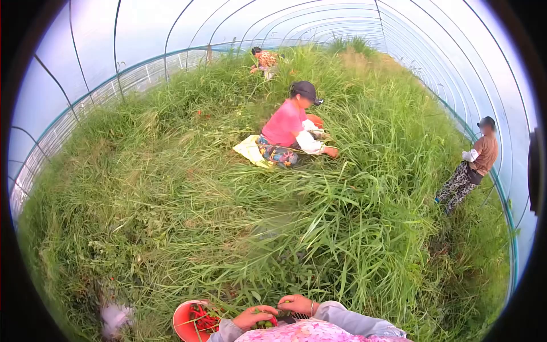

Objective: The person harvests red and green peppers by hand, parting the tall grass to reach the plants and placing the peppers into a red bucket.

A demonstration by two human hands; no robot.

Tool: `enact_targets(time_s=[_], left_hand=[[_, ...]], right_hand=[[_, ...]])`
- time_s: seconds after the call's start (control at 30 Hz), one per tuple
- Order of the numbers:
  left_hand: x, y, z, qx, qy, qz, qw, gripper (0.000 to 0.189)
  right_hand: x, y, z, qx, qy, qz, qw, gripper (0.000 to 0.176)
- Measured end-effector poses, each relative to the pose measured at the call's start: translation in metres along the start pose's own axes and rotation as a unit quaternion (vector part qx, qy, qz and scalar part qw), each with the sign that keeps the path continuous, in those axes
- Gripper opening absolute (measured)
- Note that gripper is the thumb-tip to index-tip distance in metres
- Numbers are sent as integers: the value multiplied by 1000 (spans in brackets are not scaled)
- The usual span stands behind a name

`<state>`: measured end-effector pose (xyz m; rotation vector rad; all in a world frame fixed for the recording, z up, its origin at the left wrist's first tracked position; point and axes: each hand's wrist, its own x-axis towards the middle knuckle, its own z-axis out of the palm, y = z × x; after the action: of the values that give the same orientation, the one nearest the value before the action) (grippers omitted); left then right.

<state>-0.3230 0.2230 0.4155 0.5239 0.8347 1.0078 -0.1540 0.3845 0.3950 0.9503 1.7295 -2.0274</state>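
A few red and green peppers (268, 323) lie under the curled fingers of the left hand (250, 317); their exact number cannot be told. The right hand (295, 304), just beside it, is partly closed with its fingertips bent down; whether it pinches anything is unclear. One thin bracelet (312, 308) rings its wrist. Near the left hand stands one round, smooth orange-red bucket (180, 325) holding slender, glossy red peppers (200, 318). Long, narrow-bladed grass (342, 222) spreads beyond, where three other people (283, 124) are, under translucent sheeting (285, 17) on curved ribs.
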Motion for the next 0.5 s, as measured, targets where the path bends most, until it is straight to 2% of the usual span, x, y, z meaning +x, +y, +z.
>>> enact_targets(time_s=[0.1, 0.13, 0.23, 0.27, 0.37, 0.4, 0.5], left_hand=[[-10, 9, 4, -73, 41, 25, 996, 44], [-12, 4, 1, -101, 73, 17, 992, 53], [-19, -2, -5, -99, 161, -18, 982, 53], [-23, -2, -4, -102, 187, -27, 977, 47], [-31, -10, -11, -109, 181, -25, 977, 36], [-32, -12, -11, -127, 176, -12, 976, 26], [-33, -7, -6, -117, 208, -20, 971, 18]], right_hand=[[5, 4, -8, 5, 40, 30, 999, 29], [8, 8, -9, -2, 64, 30, 997, 30], [12, 13, -17, 15, 137, 75, 988, 34], [9, 14, -19, -2, 134, 76, 988, 46], [-6, -10, -8, 18, 120, 100, 988, 58], [-13, -21, -3, 44, 106, 89, 989, 55], [-10, -33, 6, 200, 10, 60, 978, 44]])
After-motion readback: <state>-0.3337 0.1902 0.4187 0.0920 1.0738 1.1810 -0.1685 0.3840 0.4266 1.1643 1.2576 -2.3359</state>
